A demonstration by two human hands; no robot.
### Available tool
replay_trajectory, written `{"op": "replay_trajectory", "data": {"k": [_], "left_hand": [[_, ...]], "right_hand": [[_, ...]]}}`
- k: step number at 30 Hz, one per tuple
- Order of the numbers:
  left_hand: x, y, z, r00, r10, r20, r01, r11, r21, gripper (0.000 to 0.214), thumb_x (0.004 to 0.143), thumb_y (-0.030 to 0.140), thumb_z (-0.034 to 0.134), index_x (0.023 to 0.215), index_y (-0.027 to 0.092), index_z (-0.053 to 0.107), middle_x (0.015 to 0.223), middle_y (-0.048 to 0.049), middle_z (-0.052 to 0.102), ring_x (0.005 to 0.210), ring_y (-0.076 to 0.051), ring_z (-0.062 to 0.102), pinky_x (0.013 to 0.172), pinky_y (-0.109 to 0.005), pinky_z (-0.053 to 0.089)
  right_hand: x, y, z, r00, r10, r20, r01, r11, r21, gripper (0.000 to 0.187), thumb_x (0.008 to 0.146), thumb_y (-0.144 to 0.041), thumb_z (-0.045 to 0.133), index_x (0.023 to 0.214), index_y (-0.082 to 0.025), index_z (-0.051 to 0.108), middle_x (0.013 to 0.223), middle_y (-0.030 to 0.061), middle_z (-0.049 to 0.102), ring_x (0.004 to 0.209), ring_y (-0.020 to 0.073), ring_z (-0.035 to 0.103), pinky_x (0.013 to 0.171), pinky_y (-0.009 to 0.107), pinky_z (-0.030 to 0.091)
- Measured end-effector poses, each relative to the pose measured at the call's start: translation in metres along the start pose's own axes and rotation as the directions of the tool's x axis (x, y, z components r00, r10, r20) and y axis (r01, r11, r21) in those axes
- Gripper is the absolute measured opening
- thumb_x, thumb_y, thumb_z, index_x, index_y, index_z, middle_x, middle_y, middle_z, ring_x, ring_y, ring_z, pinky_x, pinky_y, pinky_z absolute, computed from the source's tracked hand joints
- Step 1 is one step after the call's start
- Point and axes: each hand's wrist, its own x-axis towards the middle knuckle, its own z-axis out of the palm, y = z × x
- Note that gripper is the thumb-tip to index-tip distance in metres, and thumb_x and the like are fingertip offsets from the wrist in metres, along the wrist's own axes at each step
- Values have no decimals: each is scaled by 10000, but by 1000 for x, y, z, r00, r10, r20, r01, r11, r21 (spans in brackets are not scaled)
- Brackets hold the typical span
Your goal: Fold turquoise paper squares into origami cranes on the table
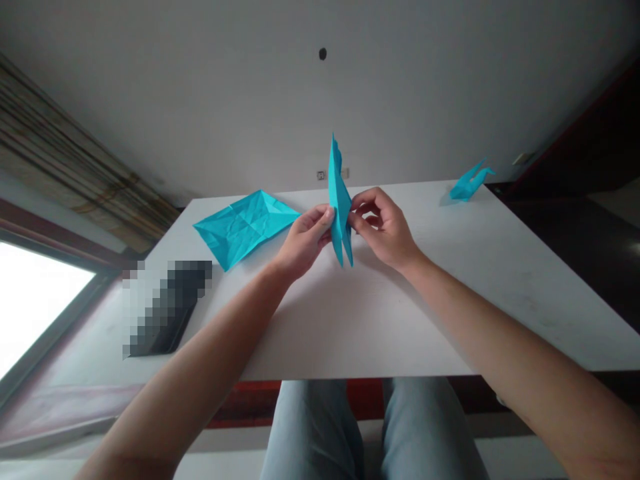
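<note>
A folded blue origami paper [339,193] is held upright above the table, its long point up and two narrow points hanging down. On its left side, my left hand [306,239] pinches it between thumb and fingers. My right hand [383,227] grips its right edge with thumb and forefinger, the other fingers curled. Behind my left hand lies a creased sheet of blue paper [245,227], opened out flat on the table, its right corner close to my left fingers.
A finished blue paper crane [470,183] stands at the far right corner of the white table [360,333]. A dark flat object [170,313], partly pixelated, lies at the left. A wall with sockets [321,175] rises behind the table; a curtain [75,147] hangs at the left.
</note>
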Motion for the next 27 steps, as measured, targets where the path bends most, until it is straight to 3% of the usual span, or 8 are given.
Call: {"op": "replay_trajectory", "data": {"k": [4,9,11,16,19,27], "left_hand": [[-3,2,2,999,-25,27,26,999,-26,478,899,624,992,1068,224,794,981,-2,813,892,-143,772,898,-272,641],[-4,3,4,996,-42,84,42,999,-6,472,945,628,951,1110,224,773,984,-12,813,921,-176,796,957,-325,651],[-5,3,4,994,-43,103,43,999,0,465,957,630,939,1110,227,766,978,-13,809,932,-184,802,958,-329,649],[-6,0,1,994,-35,102,32,999,26,452,959,631,935,1137,247,775,1015,-13,815,932,-183,786,903,-316,641],[-5,-3,0,995,-53,89,49,998,51,487,912,644,971,1150,261,790,1039,-21,822,946,-193,787,871,-313,646],[-5,-1,2,999,-52,12,51,996,73,534,863,723,975,1022,250,784,855,-4,729,737,-146,673,694,-270,598]], "right_hand": [[0,2,0,999,32,9,-32,996,86,425,996,-658,857,1101,-295,662,1112,21,729,922,184,700,644,285,551],[0,-2,0,992,71,103,-89,979,181,435,1097,-714,680,1087,-278,682,1109,25,692,916,181,678,717,312,607],[1,-3,2,991,89,103,-107,978,180,451,1087,-725,696,1066,-274,671,1100,26,681,933,182,675,746,315,616],[1,-2,5,990,124,74,-134,978,162,507,952,-726,881,1079,-295,645,1171,30,695,1044,203,692,737,293,606],[2,0,5,985,138,106,-157,965,208,533,910,-709,929,1098,-307,635,1146,16,709,970,191,698,722,299,614],[4,6,3,993,108,49,-113,988,104,493,951,-749,855,1053,-286,721,932,0,719,773,172,616,682,326,551]]}}
